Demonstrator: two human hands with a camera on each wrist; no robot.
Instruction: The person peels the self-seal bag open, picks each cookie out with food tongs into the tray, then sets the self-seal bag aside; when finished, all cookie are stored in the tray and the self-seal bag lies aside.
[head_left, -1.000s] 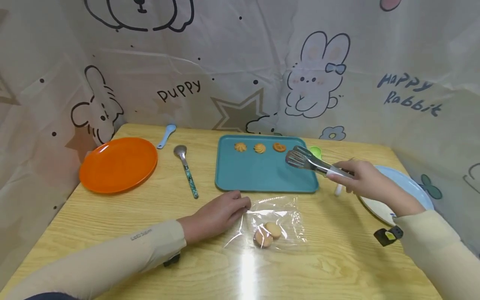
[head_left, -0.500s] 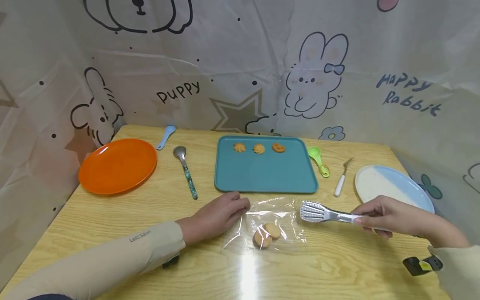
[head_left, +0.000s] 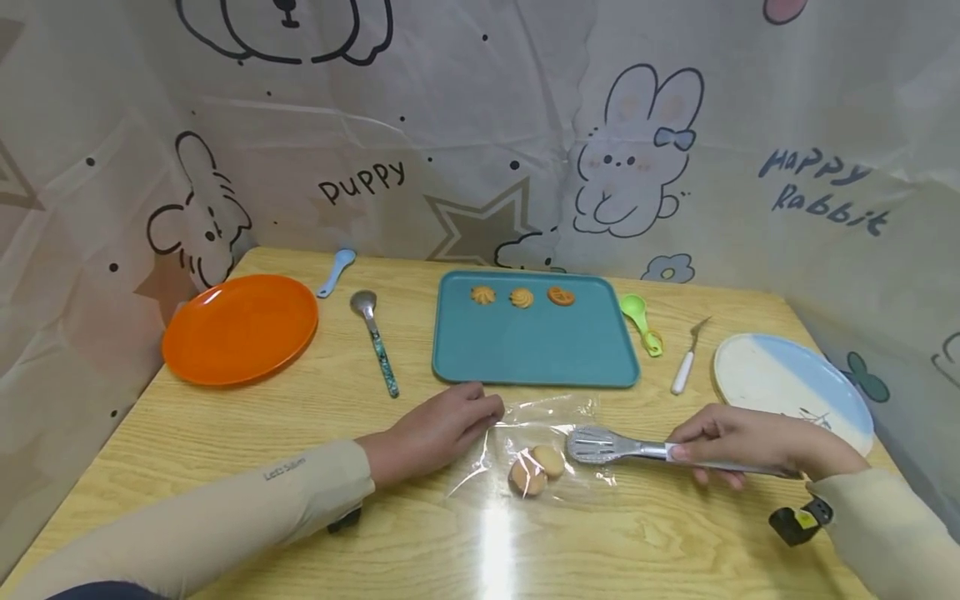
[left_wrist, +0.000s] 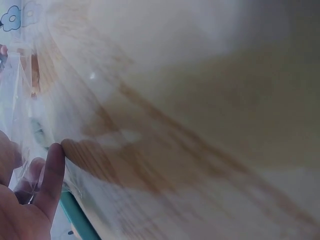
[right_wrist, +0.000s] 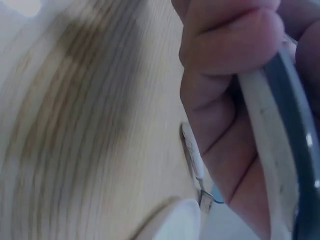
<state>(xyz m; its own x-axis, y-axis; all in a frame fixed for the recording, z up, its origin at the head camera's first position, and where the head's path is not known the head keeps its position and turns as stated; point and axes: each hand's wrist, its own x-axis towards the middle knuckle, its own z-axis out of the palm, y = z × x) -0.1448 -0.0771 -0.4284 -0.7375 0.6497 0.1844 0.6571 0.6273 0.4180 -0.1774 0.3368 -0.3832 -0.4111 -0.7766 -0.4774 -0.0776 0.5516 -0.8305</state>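
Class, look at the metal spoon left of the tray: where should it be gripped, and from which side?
The spoon is probably best taken by its patterned handle, coming from the near side of the table: the slim handle points that way, while the wider bowl lies toward the backdrop.

Room lies nearside of the bag (head_left: 517, 437), tongs (head_left: 645, 448) barring its right.

The desk (head_left: 637, 542) bears an orange plate (head_left: 240, 331), blue spoon (head_left: 337, 272), metal spoon (head_left: 377, 340), tray (head_left: 536, 342), bag (head_left: 532, 429), green spoon (head_left: 635, 310), utensil (head_left: 684, 371) and two-tone plate (head_left: 757, 375).
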